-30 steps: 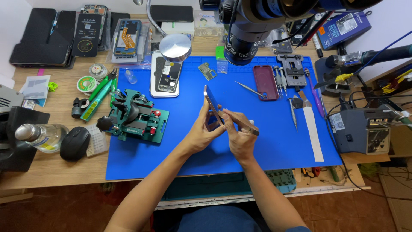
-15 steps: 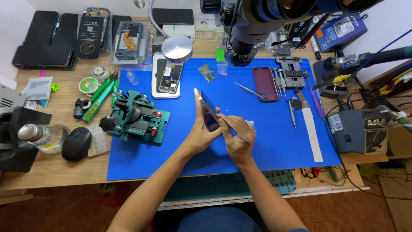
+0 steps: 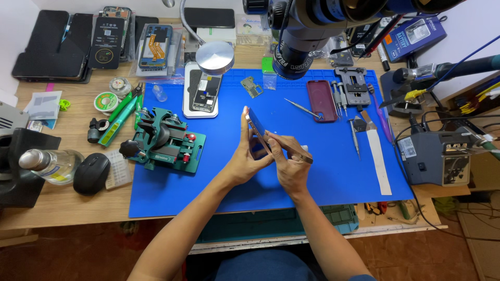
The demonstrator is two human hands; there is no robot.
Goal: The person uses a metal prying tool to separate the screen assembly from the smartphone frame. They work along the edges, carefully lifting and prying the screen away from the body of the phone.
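Fingers (image 3: 245, 117) of the left hand (image 3: 245, 158) and the right hand (image 3: 289, 166) clamp a phone (image 3: 268, 138), tilted above the blue mat (image 3: 333, 177). On the wooden surface (image 3: 67, 205), a green clamp jig (image 3: 164, 143) sits left, a grey soldering station (image 3: 437, 158) right.

a phone repair workshop: a wooden table (image 3: 67, 208) carries a blue work mat (image 3: 333, 177), a microscope (image 3: 307, 31) hung over it, a green clamping jig (image 3: 164, 143), a soldering station (image 3: 442, 156), tweezers (image 3: 302, 108), and opened phones (image 3: 153, 44) stacked along the back edge.
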